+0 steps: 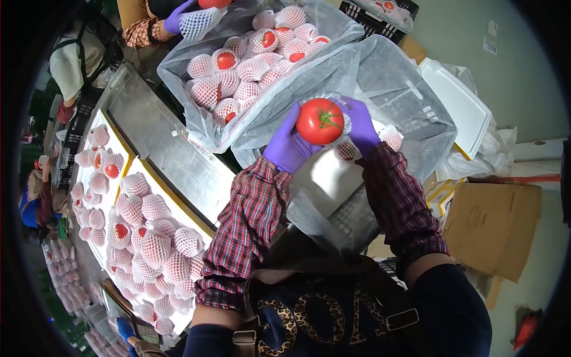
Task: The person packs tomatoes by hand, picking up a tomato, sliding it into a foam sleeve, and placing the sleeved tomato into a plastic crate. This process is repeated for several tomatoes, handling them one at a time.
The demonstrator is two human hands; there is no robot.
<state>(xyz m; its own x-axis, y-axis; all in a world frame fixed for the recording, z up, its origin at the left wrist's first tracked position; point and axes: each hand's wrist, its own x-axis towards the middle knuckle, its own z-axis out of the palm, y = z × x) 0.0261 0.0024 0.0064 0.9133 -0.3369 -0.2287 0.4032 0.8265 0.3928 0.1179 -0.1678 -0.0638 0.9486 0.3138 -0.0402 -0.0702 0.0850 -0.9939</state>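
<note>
A large red tomato [320,121] with a green stem is held between my purple-gloved hands, above a crate lined with clear plastic [404,89]. My left hand [291,143] is curled around the tomato's left side and underside. At its right side, my right hand [360,124] has its fingers at the tomato and on a bit of white foam net. Below lie a few net-wrapped tomatoes [346,150] on a white sheet inside the crate. Another lined crate [172,71], full of net-wrapped tomatoes, stands just beyond.
Many net-wrapped tomatoes [156,247] cover a white table at the left. A metal tray [157,134] lies behind them. A person's gloved hand [196,22] is over the far crate. A cardboard box [493,223] and a white foam lid [457,107] are at the right.
</note>
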